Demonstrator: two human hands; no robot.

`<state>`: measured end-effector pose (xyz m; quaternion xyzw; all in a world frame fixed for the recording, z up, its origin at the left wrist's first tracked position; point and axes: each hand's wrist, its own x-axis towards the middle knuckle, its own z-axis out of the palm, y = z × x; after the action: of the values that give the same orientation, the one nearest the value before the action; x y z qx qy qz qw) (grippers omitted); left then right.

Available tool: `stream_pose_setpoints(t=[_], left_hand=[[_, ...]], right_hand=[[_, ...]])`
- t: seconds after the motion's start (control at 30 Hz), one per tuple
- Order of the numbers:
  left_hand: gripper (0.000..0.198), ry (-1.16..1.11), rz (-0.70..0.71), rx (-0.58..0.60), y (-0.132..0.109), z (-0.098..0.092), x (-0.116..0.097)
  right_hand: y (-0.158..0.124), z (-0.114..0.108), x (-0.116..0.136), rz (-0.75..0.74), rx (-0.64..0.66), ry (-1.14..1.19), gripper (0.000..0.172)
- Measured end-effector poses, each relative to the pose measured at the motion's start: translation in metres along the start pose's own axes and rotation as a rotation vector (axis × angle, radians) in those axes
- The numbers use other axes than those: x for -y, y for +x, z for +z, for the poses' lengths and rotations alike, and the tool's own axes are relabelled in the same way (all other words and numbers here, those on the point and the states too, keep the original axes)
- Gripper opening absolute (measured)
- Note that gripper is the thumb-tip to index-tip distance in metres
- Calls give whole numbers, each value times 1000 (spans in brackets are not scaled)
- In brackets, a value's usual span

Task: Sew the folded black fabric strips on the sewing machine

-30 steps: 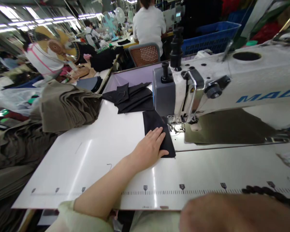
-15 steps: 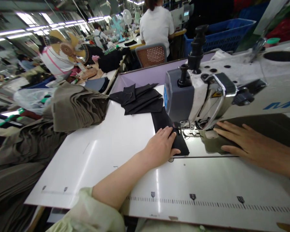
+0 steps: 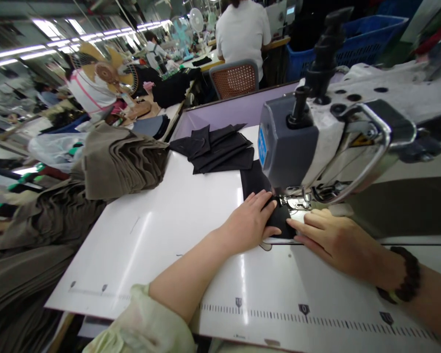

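A black fabric piece (image 3: 284,223) lies beside the presser foot (image 3: 297,202) of the sewing machine (image 3: 288,132). My left hand (image 3: 250,218) rests flat on this fabric, fingers stretched out and thumb apart. From the other side, my right hand (image 3: 334,240) reaches with extended fingers to the fabric's right edge, and the fingertips touch it or lie just beside it. Under the machine arm, behind my right hand, lies an olive-brown fabric panel (image 3: 419,208). Several more black pieces (image 3: 220,149) are heaped at the back of the white table (image 3: 169,211).
Stacked olive-brown fabric pieces (image 3: 121,162) hang over the table's left edge. A ruler scale (image 3: 272,316) runs along the front. Beyond the purple panel (image 3: 224,113) stand a chair (image 3: 235,81), a seated person in white (image 3: 240,34) and a blue crate (image 3: 353,46).
My right hand has moved left, off the olive-brown panel, to the edge of the black fabric. My left hand stays on the black fabric. The view has shifted slightly.
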<state>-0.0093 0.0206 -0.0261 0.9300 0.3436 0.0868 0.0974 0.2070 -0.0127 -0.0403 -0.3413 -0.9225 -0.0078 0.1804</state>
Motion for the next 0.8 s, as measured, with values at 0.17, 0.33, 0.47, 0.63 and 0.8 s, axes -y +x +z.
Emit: stream_pose_setpoints(t=[0.17, 0.33, 0.47, 0.63, 0.8], left_hand=[[58, -3, 7, 7, 1, -1, 2], [59, -13, 8, 4, 1, -1, 4], [58, -21, 15, 2, 2, -2, 5], [58, -32, 5, 23, 3, -5, 5], [57, -31, 5, 22, 3, -6, 5]], right_hand=[[-2, 2, -1, 2, -19, 7, 24], [0, 3, 0, 7, -30, 5, 25], [0, 3, 0, 6, -34, -5, 25], [1, 2, 0, 17, -36, -14, 26], [2, 1, 2, 14, -49, -9, 26]])
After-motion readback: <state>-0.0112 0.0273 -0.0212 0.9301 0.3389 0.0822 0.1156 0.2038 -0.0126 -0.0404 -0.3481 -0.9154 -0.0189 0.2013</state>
